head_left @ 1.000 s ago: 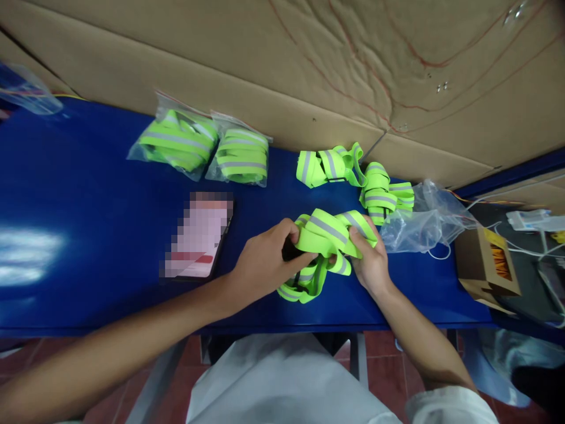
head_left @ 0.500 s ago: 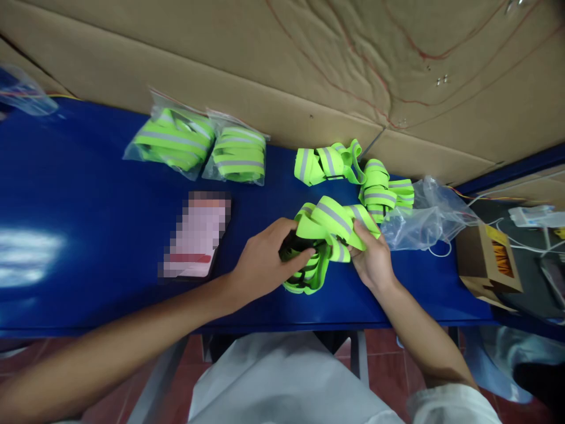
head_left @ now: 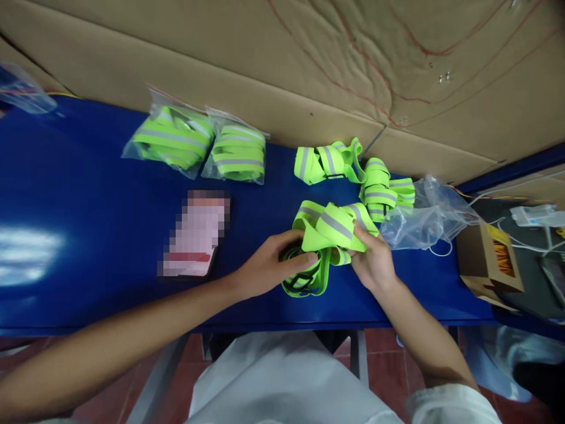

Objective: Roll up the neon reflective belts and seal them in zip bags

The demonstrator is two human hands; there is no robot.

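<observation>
Head view: the lime-green strap [head_left: 336, 226], grey-striped, bunches in loose, twisted loops.

Phone [head_left: 198, 235] lies face-up on blue tbl [head_left: 106, 206], brown box [head_left: 477, 253] nr R end, tan panel [head_left: 132, 53] along back.

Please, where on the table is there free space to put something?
Widest: table left of the phone and bagged straps. Smaller: beyond the left hand, between phone and held straps; also between right forearm and box. Crowded: around the right hand, with loose straps and a plastic bag near.
</observation>
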